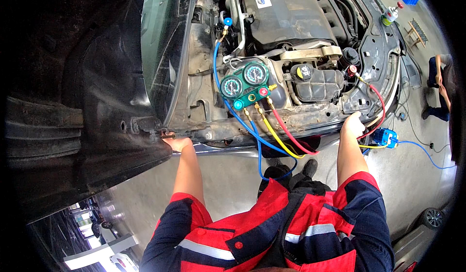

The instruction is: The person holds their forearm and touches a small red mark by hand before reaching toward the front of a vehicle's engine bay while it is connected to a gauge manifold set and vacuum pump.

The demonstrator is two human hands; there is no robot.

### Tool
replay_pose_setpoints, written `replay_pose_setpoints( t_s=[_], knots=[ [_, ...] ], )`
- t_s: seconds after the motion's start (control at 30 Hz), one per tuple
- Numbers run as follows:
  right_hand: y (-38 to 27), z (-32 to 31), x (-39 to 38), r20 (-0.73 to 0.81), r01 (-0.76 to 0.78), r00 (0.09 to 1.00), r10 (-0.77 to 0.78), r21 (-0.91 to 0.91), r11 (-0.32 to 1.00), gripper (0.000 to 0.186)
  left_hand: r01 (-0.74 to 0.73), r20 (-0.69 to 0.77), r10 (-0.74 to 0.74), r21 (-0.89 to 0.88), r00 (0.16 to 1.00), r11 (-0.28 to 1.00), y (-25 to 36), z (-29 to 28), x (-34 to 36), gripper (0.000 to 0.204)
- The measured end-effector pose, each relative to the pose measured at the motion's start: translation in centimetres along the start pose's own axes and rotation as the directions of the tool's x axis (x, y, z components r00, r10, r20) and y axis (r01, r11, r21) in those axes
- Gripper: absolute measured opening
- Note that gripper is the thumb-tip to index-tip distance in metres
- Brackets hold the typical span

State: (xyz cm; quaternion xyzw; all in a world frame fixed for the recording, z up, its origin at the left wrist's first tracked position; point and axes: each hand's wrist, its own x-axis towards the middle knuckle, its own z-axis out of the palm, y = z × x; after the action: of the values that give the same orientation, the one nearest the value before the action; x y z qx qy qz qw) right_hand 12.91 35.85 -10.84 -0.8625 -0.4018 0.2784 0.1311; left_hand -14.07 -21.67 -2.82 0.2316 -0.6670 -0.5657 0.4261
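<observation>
Both grips rest closed on the dusty, stripped car front (272, 121): left hand (175, 142), right hand (353, 124).

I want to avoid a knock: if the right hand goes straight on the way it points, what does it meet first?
Probably the red hose just beyond the right hand, then the engine bay edge; depth is unclear.

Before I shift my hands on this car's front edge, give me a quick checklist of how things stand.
1. Left hand gripping the front edge by the fender: ok.
2. Right hand resting on the front edge: ok.
3. Gauge set sitting in the engine bay, both dials facing up: ok.
4. Blue hose joined to the blue-capped port: ok.
5. Red hose runs just beside the right hand: not ok, snag risk.
6. Gauge readings: cannot tell, too small.
</observation>
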Motion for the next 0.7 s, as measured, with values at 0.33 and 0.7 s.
replay_pose_setpoints(
  t_s=[0.33,0.7],
  knots=[
    [-0.4,-0.4,-0.7,0.009,-0.026,1.000,0.026,0.015,1.000,0.083,-0.238,0.076,0.232,0.081,0.970,0.968,-0.4,-0.4,0.3,0.030],
    [0.0,0.0,0.5,-0.011,-0.022,1.000,0.022,0.014,1.000,0.084,-0.037,0.126,0.054,-0.138,0.991,0.990,3.8,1.2,-2.9,0.034]
  ],
)
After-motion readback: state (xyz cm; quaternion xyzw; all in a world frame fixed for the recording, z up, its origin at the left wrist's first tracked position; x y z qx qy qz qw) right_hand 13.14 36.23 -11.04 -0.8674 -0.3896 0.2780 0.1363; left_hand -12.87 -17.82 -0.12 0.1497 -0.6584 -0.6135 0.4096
